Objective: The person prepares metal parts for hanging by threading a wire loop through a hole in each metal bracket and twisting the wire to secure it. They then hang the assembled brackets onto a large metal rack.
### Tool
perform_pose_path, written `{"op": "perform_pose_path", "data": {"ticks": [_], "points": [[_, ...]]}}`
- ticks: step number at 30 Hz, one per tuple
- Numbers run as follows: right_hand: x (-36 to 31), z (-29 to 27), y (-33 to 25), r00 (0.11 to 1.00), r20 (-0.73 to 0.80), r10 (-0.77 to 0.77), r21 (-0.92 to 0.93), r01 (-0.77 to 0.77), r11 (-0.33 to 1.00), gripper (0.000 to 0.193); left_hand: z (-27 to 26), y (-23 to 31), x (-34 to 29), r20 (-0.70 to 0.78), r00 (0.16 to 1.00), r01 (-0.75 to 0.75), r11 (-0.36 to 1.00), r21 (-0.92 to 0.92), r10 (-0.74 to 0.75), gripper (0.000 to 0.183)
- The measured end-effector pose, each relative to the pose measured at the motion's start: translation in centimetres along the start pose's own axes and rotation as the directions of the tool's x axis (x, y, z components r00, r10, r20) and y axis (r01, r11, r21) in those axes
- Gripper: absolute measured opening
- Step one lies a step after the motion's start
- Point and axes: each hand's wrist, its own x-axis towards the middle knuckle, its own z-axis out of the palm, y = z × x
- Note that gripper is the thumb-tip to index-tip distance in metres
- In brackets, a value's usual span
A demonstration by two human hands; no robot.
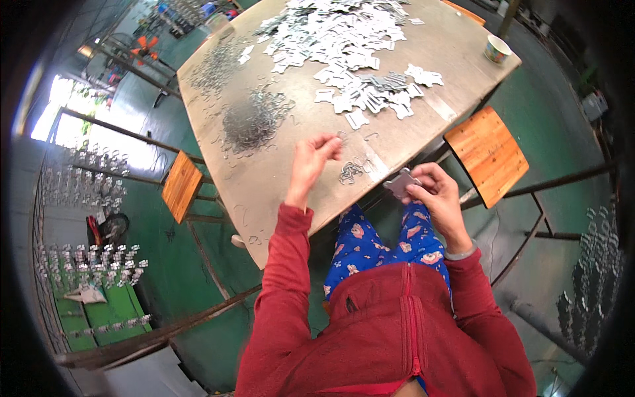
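Grey metal shows in the right hand (pixel 438 193): a flat plate (pixel 399 185) with a notched outline, gripped between thumb and fingers just off the near edge of the table (pixel 311 192), above the lap. The left hand (pixel 313 161) is over the table, its thumb and fingers pinched together on what looks like a thin wire piece (pixel 342 134); the exact shape is too small to make out. Red sleeves (pixel 289 258) cover both forearms, and a pale band (pixel 462 251) circles the right wrist. Blue patterned trousers (pixel 357 241) show below the table edge.

Between the hands, near that edge, lies a small group of bent wire hooks (pixel 354 172). Farther left is a dark, dense heap of hooks (pixel 251 124), with a thinner scatter (pixel 215 71) beyond it. Silvery plates (pixel 337 40) spread in a broad pile over the far part of the table, its near end reaching toward the hands. At the far right corner stands a paper cup (pixel 496 50).

Wooden stools (pixel 488 157) flank the table, on a green floor (pixel 159 251). Racks hung with small metal parts (pixel 86 172) stand on both sides.
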Motion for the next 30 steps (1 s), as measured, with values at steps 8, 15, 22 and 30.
{"op": "perform_pose_path", "data": {"ticks": [8,15,22,30], "points": [[0.3,0.3,2.3,0.998,0.06,0.025,0.029,-0.027,0.999,0.021,5.5,2.8,-6.0,0.186,0.983,0.068,0.944,-0.323,-0.007,0.015],[-1.4,-3.8,1.7,0.983,-0.175,-0.056,-0.033,0.051,0.998,0.021,-0.6,0.4,-6.1,-0.119,0.986,-0.065,0.936,0.347,0.113,0.016],[-0.9,-3.2,0.8,0.98,-0.175,-0.09,-0.106,0.072,0.992,0.021,-2.2,-1.9,-6.1,-0.086,0.981,-0.065,0.714,0.697,0.173,0.018],[0.8,-2.9,1.1,0.989,-0.123,-0.081,-0.117,0.067,0.991,0.021,-0.8,-3.2,-4.6,-0.111,0.981,-0.049,0.761,0.647,0.158,0.02]]}}
